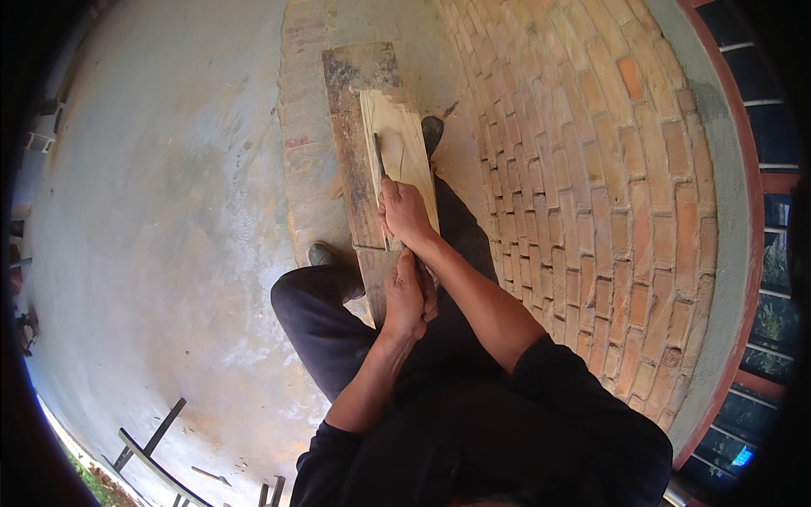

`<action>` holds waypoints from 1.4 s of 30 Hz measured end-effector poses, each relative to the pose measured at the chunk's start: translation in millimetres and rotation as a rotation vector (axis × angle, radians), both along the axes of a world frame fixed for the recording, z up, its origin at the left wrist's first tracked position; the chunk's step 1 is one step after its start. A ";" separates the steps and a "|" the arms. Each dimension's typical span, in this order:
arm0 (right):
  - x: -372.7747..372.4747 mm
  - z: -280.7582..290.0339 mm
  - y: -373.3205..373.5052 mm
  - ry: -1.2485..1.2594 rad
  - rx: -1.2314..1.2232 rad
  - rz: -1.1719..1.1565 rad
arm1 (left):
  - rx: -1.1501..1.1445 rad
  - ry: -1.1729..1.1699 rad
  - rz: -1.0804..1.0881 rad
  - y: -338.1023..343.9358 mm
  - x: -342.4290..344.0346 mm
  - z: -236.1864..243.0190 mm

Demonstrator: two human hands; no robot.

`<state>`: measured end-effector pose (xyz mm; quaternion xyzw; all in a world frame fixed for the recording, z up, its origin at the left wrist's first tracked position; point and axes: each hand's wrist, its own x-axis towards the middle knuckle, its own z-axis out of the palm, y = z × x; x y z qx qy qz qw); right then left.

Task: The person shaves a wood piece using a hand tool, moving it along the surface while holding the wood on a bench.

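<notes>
My right hand (pixel 407 211) is closed around a dark, narrow metal tool (pixel 378 154), whose straight end lies over a pale wooden board (pixel 405 127). Most of the tool is hidden in the fist, so its exact kind is unclear. Just nearer to me, my left hand (pixel 404 297) is closed, with its fingers curled beside my right wrist; what it grips is hidden. The pale board rests lengthwise on a worn, dark-stained wooden plank (pixel 345 110). A thin metal rod (pixel 370 248) crosses the plank beside my hands.
My legs straddle the plank, one knee (pixel 304 296) to its left, with shoes (pixel 321 253) on either side. A brick surface (pixel 600 194) spreads to the right, bordered by a grey and red edge. On the smooth floor (pixel 186 211) at lower left stands a dark metal frame (pixel 156 465).
</notes>
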<state>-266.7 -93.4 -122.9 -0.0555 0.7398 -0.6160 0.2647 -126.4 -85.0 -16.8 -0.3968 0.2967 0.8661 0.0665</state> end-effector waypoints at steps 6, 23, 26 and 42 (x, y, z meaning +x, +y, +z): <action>-11.0 25.2 -12.6 -0.213 -0.100 0.020 | 0.087 -0.026 0.051 -10.5 -16.1 0.6; 24.5 46.5 10.0 -0.061 0.033 0.076 | 0.099 -0.029 0.031 13.4 20.6 2.6; 7.8 42.7 -2.4 -0.215 -0.057 -0.008 | 0.160 0.013 0.069 -0.1 4.5 -1.0; 41.7 26.8 24.2 0.007 0.090 0.046 | 0.053 -0.026 0.014 26.3 36.1 -8.1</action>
